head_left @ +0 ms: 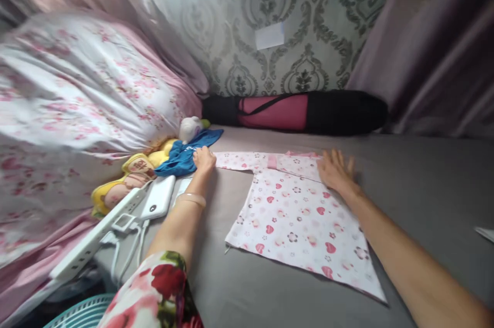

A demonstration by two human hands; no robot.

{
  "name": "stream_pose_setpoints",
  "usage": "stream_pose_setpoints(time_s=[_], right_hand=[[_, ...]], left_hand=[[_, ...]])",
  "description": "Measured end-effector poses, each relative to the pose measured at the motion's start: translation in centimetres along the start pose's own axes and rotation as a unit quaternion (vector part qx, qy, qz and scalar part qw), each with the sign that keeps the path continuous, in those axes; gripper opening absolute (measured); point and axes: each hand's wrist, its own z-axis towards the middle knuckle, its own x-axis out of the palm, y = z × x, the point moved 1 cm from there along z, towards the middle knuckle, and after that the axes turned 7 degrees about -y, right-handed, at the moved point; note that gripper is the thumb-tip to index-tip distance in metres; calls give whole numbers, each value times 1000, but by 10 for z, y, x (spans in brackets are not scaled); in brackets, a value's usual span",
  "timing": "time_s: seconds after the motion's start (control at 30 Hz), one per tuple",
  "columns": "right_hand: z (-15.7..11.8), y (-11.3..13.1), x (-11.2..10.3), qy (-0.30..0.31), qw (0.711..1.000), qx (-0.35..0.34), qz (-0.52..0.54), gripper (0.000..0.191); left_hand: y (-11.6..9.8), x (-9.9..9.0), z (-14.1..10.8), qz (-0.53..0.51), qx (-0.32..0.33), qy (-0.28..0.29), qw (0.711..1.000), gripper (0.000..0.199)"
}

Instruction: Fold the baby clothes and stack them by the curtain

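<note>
A small white-pink shirt (293,215) printed with hearts and flowers lies spread flat on the grey bed sheet. Its left-hand sleeve (235,160) stretches out sideways, and the fingers of my left hand (204,159) are closed on that sleeve's end. Across the top of the shirt runs a folded strip of the same cloth with a pink band (272,162). My right hand (336,169), a little blurred, rests with fingers spread at the shirt's upper right corner. Just beyond my left hand lies a crumpled blue cloth (179,157).
Yellow plush toys (133,176) and a white toy (190,128) lie along the left. Nearer are a white power bank (159,197) and a power strip (96,233) with cables. A black and pink long bag (281,113) lies against the wall. A teal basket (83,312) stands front left.
</note>
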Motion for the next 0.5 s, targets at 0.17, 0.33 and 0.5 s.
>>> stream_pose_setpoints(time_s=[0.17, 0.33, 0.5], right_hand=[[-13, 64, 14, 19, 983, -175, 44, 63], [-20, 101, 15, 69, 977, -193, 63, 60], [-17, 124, -1, 10, 967, -237, 97, 44]], left_hand=[[35, -7, 21, 17, -65, -10, 998, 39], [46, 1, 29, 12, -53, 22, 998, 34], [42, 9, 33, 6, -56, 31, 998, 31]])
